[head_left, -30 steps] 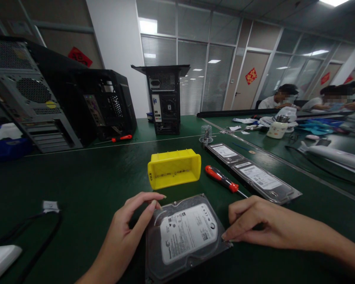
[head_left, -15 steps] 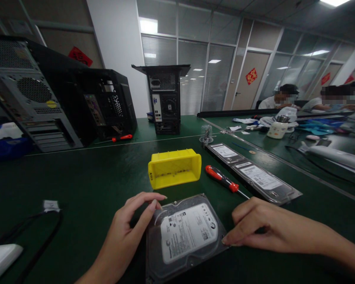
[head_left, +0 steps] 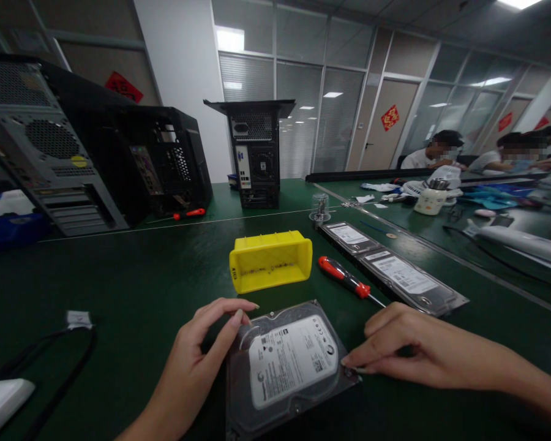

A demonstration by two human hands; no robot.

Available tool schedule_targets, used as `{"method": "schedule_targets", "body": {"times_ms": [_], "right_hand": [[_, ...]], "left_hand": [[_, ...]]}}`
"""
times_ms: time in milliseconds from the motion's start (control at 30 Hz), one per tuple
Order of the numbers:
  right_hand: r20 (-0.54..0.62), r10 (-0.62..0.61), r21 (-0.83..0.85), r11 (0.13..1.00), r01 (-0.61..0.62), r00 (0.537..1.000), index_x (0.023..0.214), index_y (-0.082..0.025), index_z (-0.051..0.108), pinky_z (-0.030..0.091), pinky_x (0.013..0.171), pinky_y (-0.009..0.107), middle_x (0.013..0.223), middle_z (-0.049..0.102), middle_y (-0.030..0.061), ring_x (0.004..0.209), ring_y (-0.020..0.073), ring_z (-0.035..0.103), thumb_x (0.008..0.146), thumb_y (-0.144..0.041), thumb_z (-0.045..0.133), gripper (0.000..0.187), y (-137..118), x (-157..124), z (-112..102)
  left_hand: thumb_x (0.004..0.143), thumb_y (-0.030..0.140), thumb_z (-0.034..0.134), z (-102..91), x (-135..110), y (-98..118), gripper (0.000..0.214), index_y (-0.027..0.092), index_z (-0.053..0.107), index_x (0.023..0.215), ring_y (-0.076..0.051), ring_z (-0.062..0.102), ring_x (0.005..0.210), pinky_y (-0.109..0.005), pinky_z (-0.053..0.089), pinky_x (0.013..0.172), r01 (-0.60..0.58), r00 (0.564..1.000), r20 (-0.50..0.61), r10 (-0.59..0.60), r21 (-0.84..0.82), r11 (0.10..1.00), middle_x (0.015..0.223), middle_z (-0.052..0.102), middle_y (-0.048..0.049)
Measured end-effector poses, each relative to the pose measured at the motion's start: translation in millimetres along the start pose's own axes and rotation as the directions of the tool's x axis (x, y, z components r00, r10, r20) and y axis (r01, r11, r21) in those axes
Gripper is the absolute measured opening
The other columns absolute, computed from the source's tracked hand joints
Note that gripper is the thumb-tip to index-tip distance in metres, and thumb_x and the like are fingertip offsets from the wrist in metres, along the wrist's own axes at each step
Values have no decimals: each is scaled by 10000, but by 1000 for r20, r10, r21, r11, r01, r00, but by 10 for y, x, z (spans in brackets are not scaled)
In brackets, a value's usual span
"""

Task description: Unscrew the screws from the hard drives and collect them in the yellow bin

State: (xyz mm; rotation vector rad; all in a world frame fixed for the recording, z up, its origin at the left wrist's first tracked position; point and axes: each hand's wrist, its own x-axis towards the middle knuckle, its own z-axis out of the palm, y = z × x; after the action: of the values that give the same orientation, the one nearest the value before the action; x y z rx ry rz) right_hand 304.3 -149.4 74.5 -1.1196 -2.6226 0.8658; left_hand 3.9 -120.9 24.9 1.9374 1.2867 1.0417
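A hard drive with a white label lies on the green table close in front of me. My left hand is at its far left corner, thumb and index finger curved around the corner and touching it. The other fingers of that hand are mostly hidden. At the drive's right edge, near a corner, my right hand pinches with thumb and forefinger. Whatever lies between those fingertips is too small to make out. Just beyond the drive, a yellow bin lies on its side with small dark pieces inside.
A red-and-black screwdriver lies right of the bin, beside two more hard drives. A clear cup stands behind them. Computer cases stand at the back and left. Cables lie at left. People sit far right.
My right fingertips have shifted slightly up and left along the drive's edge, the fingers a little differently bent. My left hand and the drive have stayed put.
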Motion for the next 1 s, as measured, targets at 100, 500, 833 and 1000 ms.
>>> {"method": "schedule_targets", "body": {"times_ms": [100, 500, 833, 1000], "right_hand": [[28, 14, -21, 1000, -14, 999, 1097, -262, 698, 510, 799, 262, 965, 736, 53, 904, 169, 676, 901, -341, 528, 272, 0, -10, -4], [-32, -32, -73, 997, 30, 999, 1064, -241, 699, 479, 752, 246, 936, 732, 30, 835, 150, 669, 919, -308, 502, 254, -27, 34, 83], [-33, 46, -111, 993, -49, 998, 967, -228, 699, 447, 696, 244, 868, 708, 22, 764, 135, 646, 904, -327, 518, 216, 11, 29, 99], [-37, 7, -78, 997, -10, 999, 974, -210, 693, 466, 731, 238, 888, 721, 21, 799, 133, 659, 923, -321, 492, 236, -21, 45, 93]], "left_hand": [[913, 384, 440, 0, 0, -6, 266, 244, 656, 977, -218, 618, 835, -344, 453, 837, 0, 1000, -1, 0, 4, 1000, 837, 655, -17], [901, 384, 457, 6, 26, 14, 267, 241, 676, 955, -211, 622, 803, -314, 469, 790, -13, 999, -33, 13, 19, 1000, 817, 660, -15], [902, 377, 454, 10, 4, -5, 267, 239, 673, 965, -213, 622, 806, -302, 474, 749, -18, 1000, -21, 18, 6, 1000, 824, 667, -21], [906, 375, 453, 13, 13, 0, 264, 239, 670, 967, -209, 620, 804, -301, 473, 744, -11, 1000, -14, 11, 5, 1000, 820, 661, -19]]}}
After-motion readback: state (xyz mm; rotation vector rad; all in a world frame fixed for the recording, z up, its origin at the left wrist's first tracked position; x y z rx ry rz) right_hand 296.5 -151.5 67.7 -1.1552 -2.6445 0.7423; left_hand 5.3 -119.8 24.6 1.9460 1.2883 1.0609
